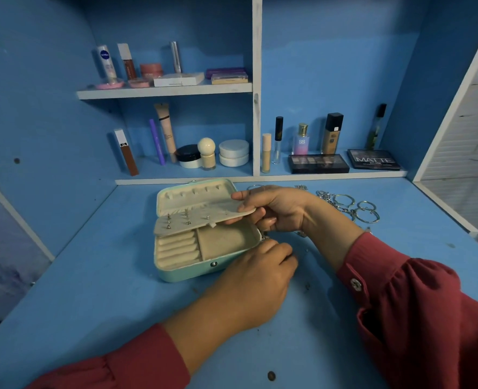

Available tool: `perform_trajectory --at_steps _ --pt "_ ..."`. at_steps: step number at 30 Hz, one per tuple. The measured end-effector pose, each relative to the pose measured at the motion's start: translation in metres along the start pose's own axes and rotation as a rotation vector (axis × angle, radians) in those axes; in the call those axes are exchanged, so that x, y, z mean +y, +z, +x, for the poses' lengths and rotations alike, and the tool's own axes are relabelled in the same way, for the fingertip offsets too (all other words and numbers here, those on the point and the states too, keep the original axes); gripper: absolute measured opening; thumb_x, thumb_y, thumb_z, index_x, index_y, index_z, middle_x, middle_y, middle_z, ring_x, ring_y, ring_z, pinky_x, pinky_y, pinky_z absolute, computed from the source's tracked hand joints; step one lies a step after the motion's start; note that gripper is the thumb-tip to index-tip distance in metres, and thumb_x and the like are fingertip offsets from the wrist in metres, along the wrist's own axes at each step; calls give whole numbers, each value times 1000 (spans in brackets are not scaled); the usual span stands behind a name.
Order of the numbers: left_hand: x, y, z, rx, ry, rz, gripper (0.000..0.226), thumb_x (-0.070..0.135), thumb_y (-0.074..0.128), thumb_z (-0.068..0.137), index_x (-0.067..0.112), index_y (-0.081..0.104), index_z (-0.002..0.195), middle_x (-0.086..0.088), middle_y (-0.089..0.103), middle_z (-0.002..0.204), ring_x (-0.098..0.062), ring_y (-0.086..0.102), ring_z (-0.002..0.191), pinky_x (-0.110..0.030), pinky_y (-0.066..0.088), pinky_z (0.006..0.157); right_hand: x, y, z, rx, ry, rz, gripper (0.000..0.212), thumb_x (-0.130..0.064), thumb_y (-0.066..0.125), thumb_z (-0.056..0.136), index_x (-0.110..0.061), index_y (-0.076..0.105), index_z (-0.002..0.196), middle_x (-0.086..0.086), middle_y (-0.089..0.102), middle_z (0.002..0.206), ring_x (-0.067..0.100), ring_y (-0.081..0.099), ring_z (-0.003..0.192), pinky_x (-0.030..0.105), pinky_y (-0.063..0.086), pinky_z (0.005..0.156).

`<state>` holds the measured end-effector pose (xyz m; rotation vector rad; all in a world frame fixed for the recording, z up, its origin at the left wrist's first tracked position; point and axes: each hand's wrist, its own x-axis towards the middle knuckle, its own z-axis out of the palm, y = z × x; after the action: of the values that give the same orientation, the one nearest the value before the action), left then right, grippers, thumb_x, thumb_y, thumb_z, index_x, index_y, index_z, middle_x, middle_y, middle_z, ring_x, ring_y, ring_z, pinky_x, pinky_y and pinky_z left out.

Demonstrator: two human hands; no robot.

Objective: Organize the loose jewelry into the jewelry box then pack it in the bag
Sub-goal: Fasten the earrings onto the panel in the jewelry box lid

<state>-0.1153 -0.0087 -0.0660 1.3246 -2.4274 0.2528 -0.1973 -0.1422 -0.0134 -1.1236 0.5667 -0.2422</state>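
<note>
My right hand [274, 210] pinches the free edge of the earring flap [204, 217], thumb on top and fingers curled beneath, holding it lifted and roughly level above the open jewelry box [193, 272]. My left hand [256, 279] lies on the bench [97, 304] just beside the box's right end, its fingertips drawn narrowly together on something small and shiny at the box corner; I cannot make out what the piece is, and probably it is an earring. The flap already carries several studs [176, 220] toward its left side, while its right part looks bare. Below it, the ring rolls [176, 248] and the open compartment [221, 242] beside them show nothing in them.

To do this step well, I judge that I should keep the flap steady and flat with my right hand so the seated studs do not tilt, bring the small piece up with my left, and push its post through a free hole on the bare side. A firm pinch matters, since so small a thing could slip and roll across the bench.

The rest of the loose jewelry [347, 206], rings and chains in a tangle, waits on the bench behind my right wrist, well apart from the box. No bag is in view. The shelves [165, 91] behind hold cosmetics.
</note>
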Motion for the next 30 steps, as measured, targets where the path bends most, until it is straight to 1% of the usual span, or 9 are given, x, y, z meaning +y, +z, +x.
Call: perform_trajectory --at_steps 3,5,7,11,16,19,22,25,30 --pt "3 0 3 -21 -30 -6 22 20 38 86 15 58 77 2 54 81 -18 50 80 -29 47 70 0 -1 1 1 3 -5 29 3 47 84 -21 37 98 12 73 80 0 32 38 12 11 42" --pt "2 0 4 -27 -40 -10 24 19 37 85 15 59 77 2 54 81 -18 51 79 -29 47 70 -1 -2 1 -13 4 -8 32 1 51 79 -21 37 97 12 73 80 -1 32 38 12 11 42" --pt "1 1 5 -35 -49 -23 28 19 35 85 14 62 82 1 56 85 -18 51 82 -30 49 72 -1 -2 2 -29 6 -6 36 -1 54 74 -21 37 98 12 73 81 0 33 38 12 11 42" --pt "3 2 9 -44 -43 -36 32 17 34 84 10 63 96 -2 58 94 -21 51 87 -33 49 78 -1 -5 4 -49 12 -4 38 2 57 74 -21 38 98 12 73 83 0 33 39 12 12 41" --pt "6 6 18 -43 -33 3 36 11 46 81 12 60 114 -1 59 103 -22 52 89 -34 50 80 0 -8 6 -62 12 18 35 4 53 80 -21 37 99 14 73 85 0 35 39 11 16 38" --pt "8 6 22 -83 -33 33 44 14 38 80 15 59 118 0 60 109 -22 52 92 -35 51 80 1 -8 6 -69 9 22 35 2 53 79 -21 37 100 14 73 86 0 35 39 10 16 38" --pt "7 7 22 -83 -26 45 31 9 47 81 12 62 108 -1 59 104 -23 50 92 -37 49 82 1 -8 5 -66 12 24 36 4 54 80 -21 37 100 15 73 86 0 35 39 10 18 37" --pt "5 7 20 -44 -18 51 17 7 59 75 13 63 90 0 57 90 -21 51 83 -34 50 75 0 -6 4 -43 12 8 35 2 54 78 -21 37 99 14 73 85 1 34 39 11 16 38" --pt "5 8 17 10 -19 74 19 7 70 66 18 57 73 2 54 79 -17 51 75 -27 46 66 0 -4 3 -27 15 -4 39 -1 56 75 -21 36 102 14 73 85 1 34 39 12 15 40"
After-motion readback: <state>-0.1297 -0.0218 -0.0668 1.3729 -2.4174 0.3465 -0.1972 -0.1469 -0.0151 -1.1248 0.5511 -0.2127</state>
